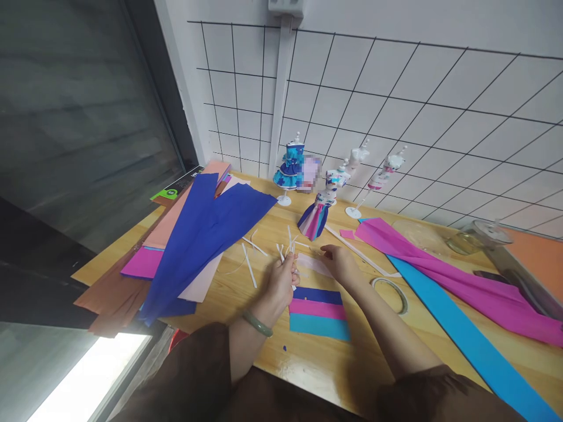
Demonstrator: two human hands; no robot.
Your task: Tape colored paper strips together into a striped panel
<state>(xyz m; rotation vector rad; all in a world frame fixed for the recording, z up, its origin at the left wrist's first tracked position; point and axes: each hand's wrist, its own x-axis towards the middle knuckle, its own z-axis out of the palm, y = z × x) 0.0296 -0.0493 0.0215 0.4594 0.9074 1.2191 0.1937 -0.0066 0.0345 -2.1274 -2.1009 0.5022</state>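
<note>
My left hand (281, 282), with a green bangle at the wrist, is closed around a bunch of narrow white strips (291, 243) whose ends fan out above the fingers. To its right, my right hand (341, 264) has its fingers curled in a pinch; anything between them is too small to make out. A pale pink sheet (314, 265) lies on the table between the hands. Just below them is a striped panel (319, 310) in dark blue, pink and turquoise. Loose white strips (248, 266) are scattered left of my left hand.
Blue crepe paper (206, 234) and other coloured sheets are piled at left. Several small dress forms stand at the back, one in a striped skirt (314, 221). A tape roll (403, 300), magenta paper (422, 258), a blue strip (466, 340) and a glass jar (481, 235) lie right.
</note>
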